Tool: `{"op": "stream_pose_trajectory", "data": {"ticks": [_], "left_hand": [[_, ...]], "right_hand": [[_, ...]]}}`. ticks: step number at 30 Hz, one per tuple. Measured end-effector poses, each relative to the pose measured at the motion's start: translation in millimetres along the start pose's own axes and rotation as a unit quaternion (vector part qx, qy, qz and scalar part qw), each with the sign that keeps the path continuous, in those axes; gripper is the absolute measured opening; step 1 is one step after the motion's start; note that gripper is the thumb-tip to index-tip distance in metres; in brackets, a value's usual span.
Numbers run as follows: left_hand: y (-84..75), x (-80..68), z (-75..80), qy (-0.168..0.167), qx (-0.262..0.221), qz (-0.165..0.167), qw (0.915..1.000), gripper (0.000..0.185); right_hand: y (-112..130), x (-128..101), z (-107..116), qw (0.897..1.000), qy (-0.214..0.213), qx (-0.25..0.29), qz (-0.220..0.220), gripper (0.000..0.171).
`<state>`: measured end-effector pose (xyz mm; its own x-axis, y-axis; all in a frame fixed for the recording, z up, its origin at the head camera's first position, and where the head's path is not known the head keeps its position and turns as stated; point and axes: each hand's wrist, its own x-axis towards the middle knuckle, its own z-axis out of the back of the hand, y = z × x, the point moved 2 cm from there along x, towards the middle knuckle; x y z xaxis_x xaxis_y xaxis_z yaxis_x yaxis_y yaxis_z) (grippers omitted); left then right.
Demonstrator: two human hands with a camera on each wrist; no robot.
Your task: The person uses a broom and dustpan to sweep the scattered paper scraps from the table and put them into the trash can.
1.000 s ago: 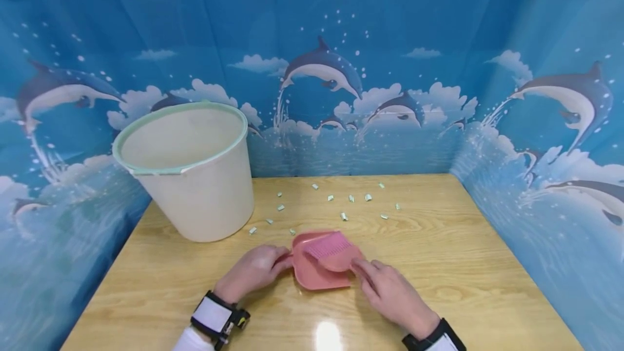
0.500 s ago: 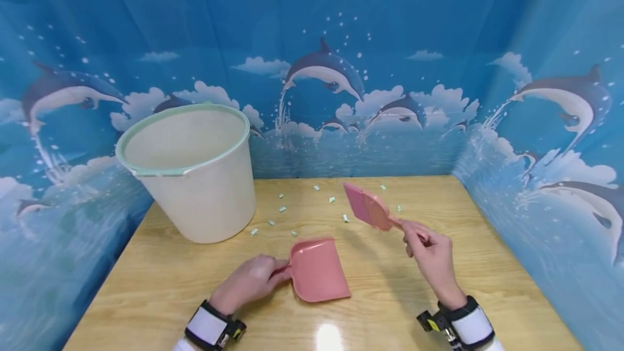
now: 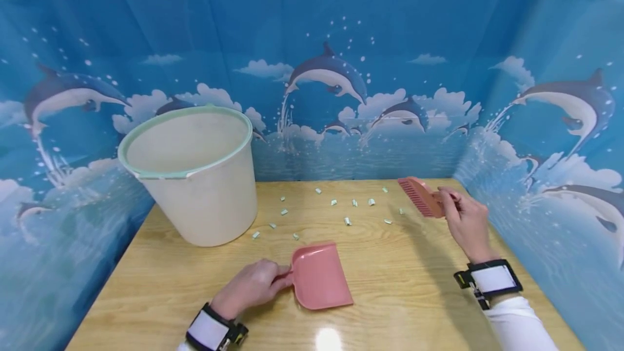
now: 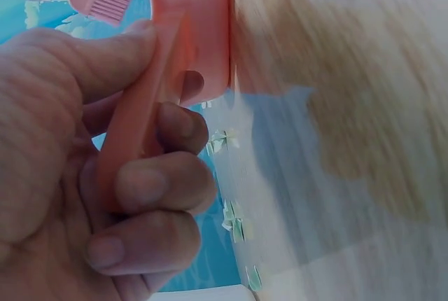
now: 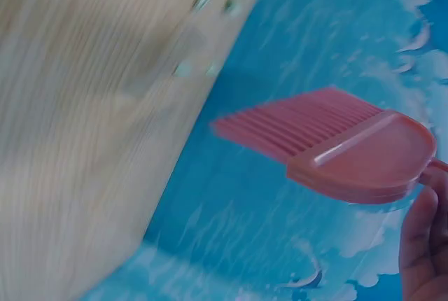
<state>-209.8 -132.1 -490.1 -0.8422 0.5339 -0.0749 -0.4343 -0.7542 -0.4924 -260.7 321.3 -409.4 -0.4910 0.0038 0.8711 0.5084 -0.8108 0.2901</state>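
A pink dustpan [image 3: 322,276] lies on the wooden table with its wide edge facing right. My left hand [image 3: 253,286] grips its handle [image 4: 140,112], fingers curled round it in the left wrist view. Over the back right of the table, my right hand [image 3: 465,221] holds a small pink brush [image 3: 421,197] by its handle, bristles pointing left and down. The brush is off the table and casts a shadow below. Small pale green scraps [image 3: 348,221] are scattered across the back half of the table, between the bucket and the brush. No scraps show in the dustpan.
A large white bucket [image 3: 209,205] with a green rim stands at the back left of the table [image 3: 385,313]. Blue curtains [image 3: 312,15] printed with dolphins hang behind and along both sides.
My right hand has lifted the brush off the dustpan and carried it right and back. The dustpan has turned slightly and slid a little toward me, still in my left hand.
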Motion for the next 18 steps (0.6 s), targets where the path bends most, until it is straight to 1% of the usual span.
{"op": "stream_pose_trajectory", "data": {"ticks": [3,6,8,14,18], "left_hand": [[-0.8,0.3,0.9,0.002,0.003,0.001,1.0000,0.034],[-0.6,0.2,0.3,0.002,0.005,0.001,1.0000,0.034],[-0.3,0.2,0.3,-0.001,0.007,-0.002,1.0000,0.033],[-0.5,1.5,1.4,0.004,0.000,0.000,1.0000,0.032],[-1.0,1.5,1.1,0.004,0.002,-0.005,1.0000,0.031]], "right_hand": [[-11,2,-6,0.998,0.055,-0.036,0.005,0.014],[-20,-1,-15,0.993,0.107,-0.051,0.005,0.016],[-25,-4,-21,0.990,0.130,-0.053,0.005,0.015],[-33,-18,-31,0.987,0.152,-0.058,-0.006,0.011],[-29,-26,-30,0.984,0.168,-0.054,-0.009,0.010]]}}
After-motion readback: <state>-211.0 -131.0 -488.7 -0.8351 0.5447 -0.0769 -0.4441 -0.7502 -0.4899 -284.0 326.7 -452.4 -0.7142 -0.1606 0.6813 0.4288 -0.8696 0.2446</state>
